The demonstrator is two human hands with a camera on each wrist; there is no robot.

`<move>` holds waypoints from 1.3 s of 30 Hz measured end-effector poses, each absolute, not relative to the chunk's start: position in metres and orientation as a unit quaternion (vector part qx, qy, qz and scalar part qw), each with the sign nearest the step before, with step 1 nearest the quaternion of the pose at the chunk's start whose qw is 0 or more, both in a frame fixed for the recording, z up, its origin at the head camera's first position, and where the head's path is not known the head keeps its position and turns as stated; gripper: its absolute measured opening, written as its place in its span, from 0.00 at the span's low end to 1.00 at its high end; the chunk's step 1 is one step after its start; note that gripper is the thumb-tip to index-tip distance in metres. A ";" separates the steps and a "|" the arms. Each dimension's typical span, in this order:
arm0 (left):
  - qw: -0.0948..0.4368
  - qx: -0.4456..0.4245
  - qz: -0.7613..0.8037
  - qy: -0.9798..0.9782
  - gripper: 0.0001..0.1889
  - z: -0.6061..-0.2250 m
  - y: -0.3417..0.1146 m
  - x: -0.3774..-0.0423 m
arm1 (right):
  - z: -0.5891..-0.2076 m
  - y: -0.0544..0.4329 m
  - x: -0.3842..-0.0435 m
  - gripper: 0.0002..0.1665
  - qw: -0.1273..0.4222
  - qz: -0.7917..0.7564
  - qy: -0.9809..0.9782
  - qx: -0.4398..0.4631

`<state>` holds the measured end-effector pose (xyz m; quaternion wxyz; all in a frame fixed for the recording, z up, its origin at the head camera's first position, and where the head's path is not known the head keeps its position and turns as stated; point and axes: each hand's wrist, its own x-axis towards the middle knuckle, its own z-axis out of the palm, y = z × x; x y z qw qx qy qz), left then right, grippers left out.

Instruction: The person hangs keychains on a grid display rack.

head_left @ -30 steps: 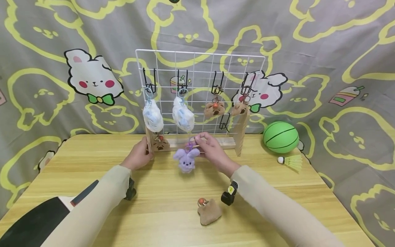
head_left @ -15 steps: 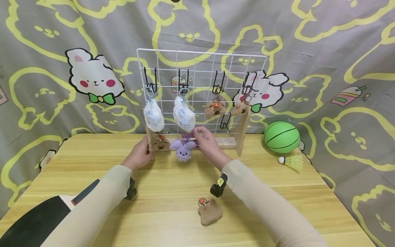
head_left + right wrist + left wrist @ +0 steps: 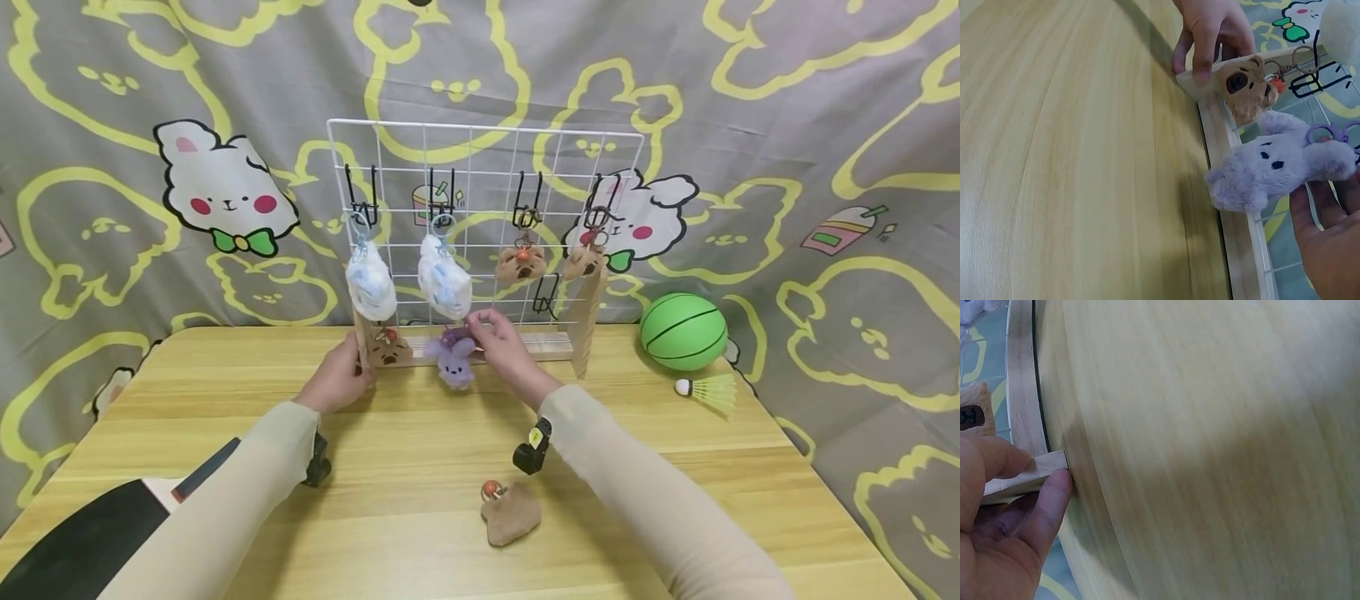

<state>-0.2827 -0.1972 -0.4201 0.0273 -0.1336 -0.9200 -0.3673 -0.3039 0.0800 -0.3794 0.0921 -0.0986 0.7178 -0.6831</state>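
Note:
My left hand (image 3: 337, 375) grips the wooden side foot (image 3: 1047, 467) of a white wire grid rack (image 3: 480, 127), thumb and fingers on either side of its end. At the rack's lower middle, my right hand (image 3: 512, 346) holds a purple long-eared plush keychain (image 3: 454, 371) near its purple ring (image 3: 1335, 131). The plush hangs face outward in front of the bottom wooden bar (image 3: 1241, 250), below the second white-and-blue plush keychain (image 3: 445, 279). A brown bear keychain (image 3: 392, 352) hangs low at the left, beside my left hand.
Another white-and-blue plush (image 3: 371, 283) and two brown bear keychains, one in the middle (image 3: 521, 265), hang from black hooks. A bare black hook (image 3: 546, 296) sits lower right. A brown plush keychain (image 3: 512, 515) lies on the table, with a green ball (image 3: 683, 332) and shuttlecock (image 3: 708, 392) at right.
My right hand has moved left and toward the rack, bringing the purple plush up against its lower part. The plush has swung slightly right since half a second ago. My left hand stays put.

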 end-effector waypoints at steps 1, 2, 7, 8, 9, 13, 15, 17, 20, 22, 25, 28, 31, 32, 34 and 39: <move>0.028 -0.133 -0.366 -0.921 0.23 -0.420 -0.197 -0.283 | -0.380 0.081 -0.305 0.14 0.093 -0.682 0.719 -0.094; 0.030 -0.133 -0.365 -0.921 0.23 -0.420 -0.196 -0.283 | -0.381 0.082 -0.305 0.15 0.094 -0.681 0.720 -0.088; 0.036 -0.135 -0.366 -0.920 0.20 -0.420 -0.195 -0.281 | -0.386 0.085 -0.307 0.16 0.099 -0.685 0.719 -0.063; 0.036 -0.135 -0.367 -0.920 0.18 -0.419 -0.195 -0.281 | -0.387 0.085 -0.307 0.17 0.101 -0.686 0.719 -0.060; 0.037 -0.135 -0.366 -0.920 0.16 -0.419 -0.195 -0.281 | -0.388 0.086 -0.307 0.17 0.101 -0.685 0.719 -0.056; 0.044 -0.136 -0.362 -0.921 0.13 -0.420 -0.195 -0.280 | -0.392 0.086 -0.306 0.19 0.107 -0.678 0.726 -0.046; 0.046 -0.137 -0.361 -0.921 0.14 -0.420 -0.195 -0.280 | -0.394 0.087 -0.305 0.20 0.108 -0.673 0.730 -0.047; 0.047 -0.138 -0.361 -0.921 0.16 -0.420 -0.194 -0.280 | -0.397 0.090 -0.303 0.21 0.113 -0.670 0.731 -0.054; 0.044 -0.137 -0.364 -0.920 0.17 -0.420 -0.194 -0.279 | -0.401 0.097 -0.300 0.21 0.124 -0.664 0.734 -0.068; 0.044 -0.138 -0.365 -0.920 0.18 -0.419 -0.193 -0.279 | -0.403 0.103 -0.296 0.21 0.133 -0.659 0.737 -0.077; 0.041 -0.137 -0.368 -0.919 0.16 -0.418 -0.193 -0.279 | -0.405 0.113 -0.291 0.20 0.149 -0.642 0.747 -0.090; 0.043 -0.138 -0.368 -0.919 0.16 -0.418 -0.193 -0.279 | -0.406 0.123 -0.284 0.18 0.166 -0.620 0.760 -0.105; 0.040 -0.136 -0.368 -0.919 0.15 -0.418 -0.194 -0.279 | -0.406 0.133 -0.276 0.17 0.178 -0.595 0.774 -0.121; 0.040 -0.137 -0.368 -0.919 0.15 -0.418 -0.194 -0.280 | -0.406 0.135 -0.272 0.18 0.184 -0.587 0.779 -0.127; 0.042 -0.137 -0.368 -0.919 0.15 -0.419 -0.194 -0.280 | -0.406 0.139 -0.265 0.18 0.192 -0.564 0.790 -0.146; 0.043 -0.136 -0.366 -0.920 0.17 -0.419 -0.194 -0.280 | -0.405 0.144 -0.241 0.12 0.193 -0.461 0.830 -0.248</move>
